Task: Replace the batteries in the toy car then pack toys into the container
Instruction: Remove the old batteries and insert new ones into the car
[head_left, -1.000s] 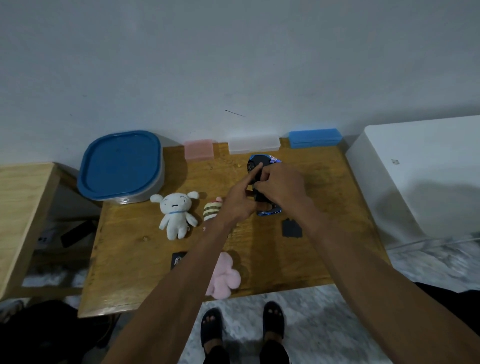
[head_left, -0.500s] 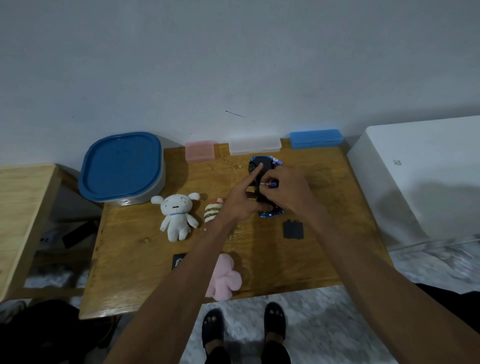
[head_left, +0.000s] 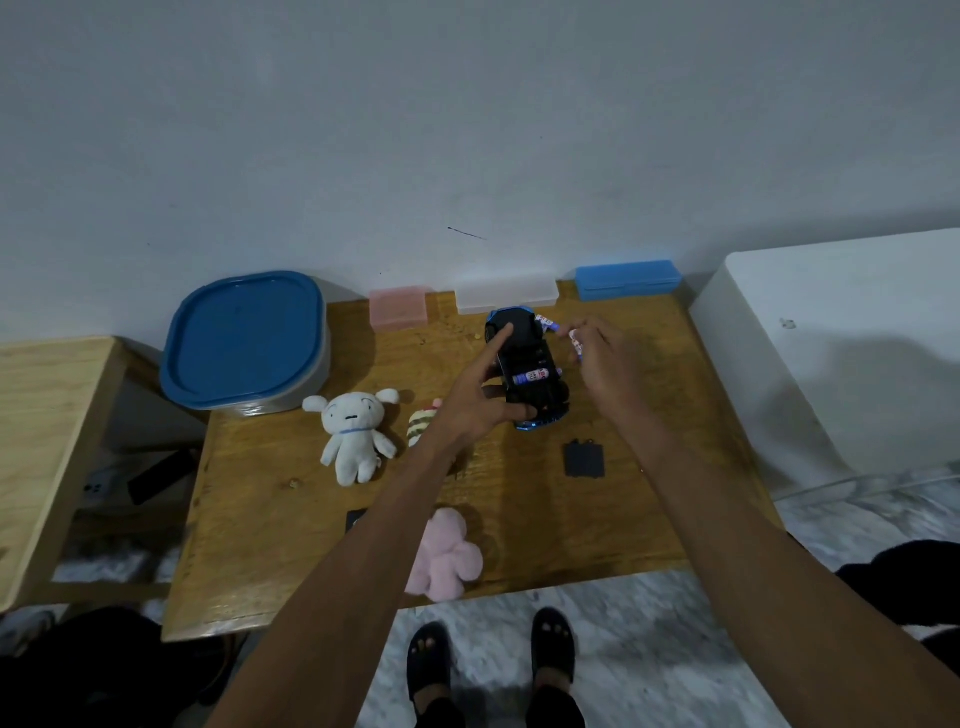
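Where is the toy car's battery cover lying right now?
In the head view the black battery cover lies flat on the wooden table, just nearer the person than the upturned toy car, close under the right forearm.

Dim, bluish indoor light; soft shadows; wide-angle edge distortion; slight blur.
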